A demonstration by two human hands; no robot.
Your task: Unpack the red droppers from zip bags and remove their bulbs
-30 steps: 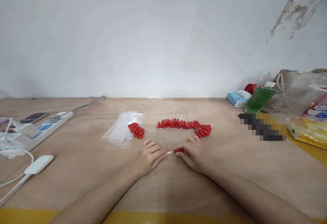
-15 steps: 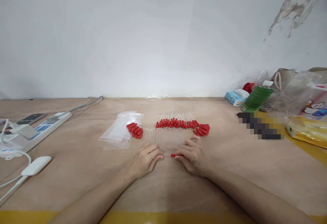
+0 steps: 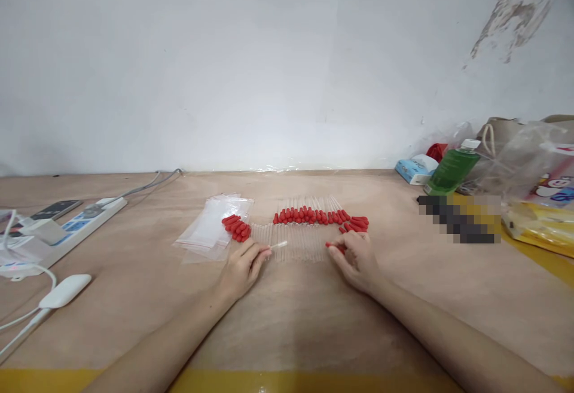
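My left hand pinches a thin clear dropper tube, whose pale end points right. In my right hand a red rubber bulb is held between thumb and fingers, its tip facing the tube across a gap. Between and behind the hands lies a row of bare clear tubes. Beyond them are droppers with red bulbs fitted, lined up side by side. Loose red bulbs lie just past my right fingers, and another cluster of red bulbs is behind my left hand.
Clear zip bags lie at the left of the tubes. Farther left are a power strip, a phone and a white cable piece. A green bottle, a tissue pack and plastic bags stand at the right.
Half a second ago a tube and a red bulb met end to end between my hands. Now my hands are farther apart and farther forward, with tube and bulb separate.
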